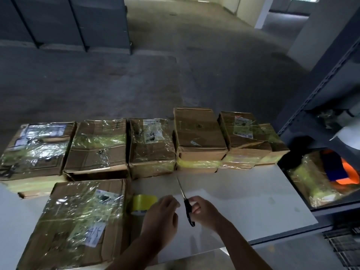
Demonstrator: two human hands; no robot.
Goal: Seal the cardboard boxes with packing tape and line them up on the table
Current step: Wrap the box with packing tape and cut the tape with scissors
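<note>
On my right I see a dark grey metal shelving rack (319,90). Its lower shelf holds a yellowish plastic-wrapped bundle (309,186) beside an orange and blue object (340,172). Beyond, across the bare concrete floor (175,75), stand tall grey panels (68,22).

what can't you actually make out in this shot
Head view, the only one:
1. The left hand covers part of the tape roll. Whether its fingers pinch tape is hidden by its own back.
2. The right hand grips the scissors, hiding part of their handles.
3. Labels on the near box are too blurred to read, and its front is cut off by the bottom edge.
</note>
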